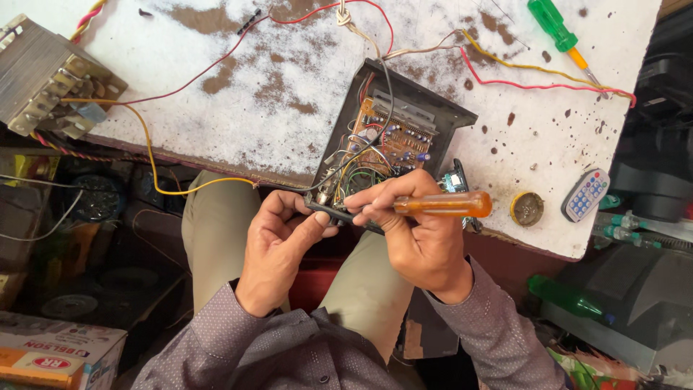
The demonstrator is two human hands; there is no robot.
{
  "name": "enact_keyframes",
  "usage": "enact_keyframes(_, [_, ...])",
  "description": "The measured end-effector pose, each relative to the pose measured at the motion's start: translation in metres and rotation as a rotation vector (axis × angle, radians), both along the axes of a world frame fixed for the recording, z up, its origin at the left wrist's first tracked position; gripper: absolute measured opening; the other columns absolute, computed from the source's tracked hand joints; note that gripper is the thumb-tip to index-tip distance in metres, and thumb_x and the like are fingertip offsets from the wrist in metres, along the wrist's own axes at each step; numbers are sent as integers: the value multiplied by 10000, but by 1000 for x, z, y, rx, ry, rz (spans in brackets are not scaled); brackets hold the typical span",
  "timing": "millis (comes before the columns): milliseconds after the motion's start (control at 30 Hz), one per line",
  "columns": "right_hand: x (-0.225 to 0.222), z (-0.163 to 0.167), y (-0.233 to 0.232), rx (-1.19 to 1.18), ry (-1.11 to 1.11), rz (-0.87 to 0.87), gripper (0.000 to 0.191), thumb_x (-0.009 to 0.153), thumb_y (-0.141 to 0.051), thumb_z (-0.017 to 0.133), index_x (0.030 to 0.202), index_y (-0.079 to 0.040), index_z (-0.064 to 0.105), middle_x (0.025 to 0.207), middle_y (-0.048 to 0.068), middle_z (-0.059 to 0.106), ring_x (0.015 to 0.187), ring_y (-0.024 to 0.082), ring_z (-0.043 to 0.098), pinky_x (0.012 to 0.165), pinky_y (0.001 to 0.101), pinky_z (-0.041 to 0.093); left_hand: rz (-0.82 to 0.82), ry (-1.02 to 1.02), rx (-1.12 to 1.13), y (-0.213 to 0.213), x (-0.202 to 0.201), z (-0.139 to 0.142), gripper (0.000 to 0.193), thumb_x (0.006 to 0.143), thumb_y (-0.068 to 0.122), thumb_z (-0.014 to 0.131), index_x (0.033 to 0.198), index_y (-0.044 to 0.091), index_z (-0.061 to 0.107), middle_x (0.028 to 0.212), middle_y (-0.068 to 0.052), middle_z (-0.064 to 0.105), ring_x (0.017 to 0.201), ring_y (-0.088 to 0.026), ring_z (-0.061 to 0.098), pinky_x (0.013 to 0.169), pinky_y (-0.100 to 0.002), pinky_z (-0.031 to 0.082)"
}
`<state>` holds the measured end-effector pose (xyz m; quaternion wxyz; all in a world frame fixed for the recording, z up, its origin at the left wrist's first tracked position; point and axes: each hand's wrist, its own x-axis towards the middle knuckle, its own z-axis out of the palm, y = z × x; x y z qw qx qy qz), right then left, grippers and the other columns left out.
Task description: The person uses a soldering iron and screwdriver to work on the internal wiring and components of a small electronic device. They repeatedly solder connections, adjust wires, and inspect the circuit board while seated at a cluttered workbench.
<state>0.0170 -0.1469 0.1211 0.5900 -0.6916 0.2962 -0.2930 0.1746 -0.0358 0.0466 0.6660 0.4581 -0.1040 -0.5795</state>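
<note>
While a cardboard box [58, 354] with a red-and-orange label is sitting at lower left, the right hand [415, 231] is gripping an orange-handled screwdriver [442, 205] lying crosswise, tip pointing left into the open black chassis [393, 141] at the tabletop [216, 79] edge, which the left hand [278, 242] is pinching.

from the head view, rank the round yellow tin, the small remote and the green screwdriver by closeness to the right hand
1. Round yellow tin, on the table just right of the right hand.
2. Small remote, further right, near the table edge.
3. Green screwdriver, at the table's far top.
</note>
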Motion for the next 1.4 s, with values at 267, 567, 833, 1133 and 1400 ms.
enact_keyframes(267, [0,7,3,-272,112,75,68,1070,-14,575,1063,-28,509,1094,188,741,927,171,766,818,285,639,2,-3,-16,1,0,0,184,955,-2,675,1071,-2,533,1047,-78,654,936,-154,698,851,-308,613])
enact_keyframes(567, [7,-8,-16,255,-62,-14,159,1038,40,573,1076,-44,443,1018,180,727,891,173,717,822,303,619,9,-5,-38,0,-1,0,190,955,6,681,1077,-7,536,1044,-81,650,934,-157,698,855,-314,613])
enact_keyframes(833, [20,-2,-18,250,-46,-37,178,1028,66,562,1116,-49,459,958,143,715,840,157,704,748,287,603,31,7,-31,0,-3,0,197,954,21,684,1084,-3,538,1047,-70,642,930,-149,691,855,-323,620])
enact_keyframes(1133, [-4,22,1,-23,-3,-187,161,1007,105,593,1090,-2,506,1050,184,751,917,181,723,859,299,601,35,84,-43,5,-3,-15,197,933,6,701,1051,8,543,1004,-89,682,864,-163,704,784,-304,606])
enact_keyframes(1400, [-100,12,-27,-194,64,-508,166,1058,113,636,1125,67,491,1016,244,678,900,265,725,845,361,625,31,31,-32,9,4,-11,264,935,63,735,1080,-4,525,990,-122,686,880,-154,703,756,-291,612])
